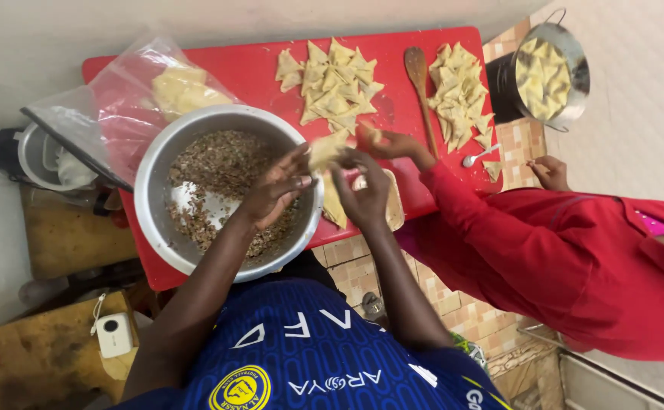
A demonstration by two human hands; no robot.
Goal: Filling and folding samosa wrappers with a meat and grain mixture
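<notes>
Bowl (pixel 157 163) on table (pixel 260 68), left.

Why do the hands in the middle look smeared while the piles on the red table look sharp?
Head view: the left hand, right hand and the pastry strip between them are motion-blurred; the folded pastry piles on the red table are crisp. Soft, even light, faint shadows; mild glare on the filling bowl rim and plastic bag. Wide lens bends the edges.

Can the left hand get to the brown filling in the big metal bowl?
Probably yes. The left hand is right over the metal bowl, just above the filling, and the bowl is uncovered. But its fingers are on a pastry piece now.
</notes>
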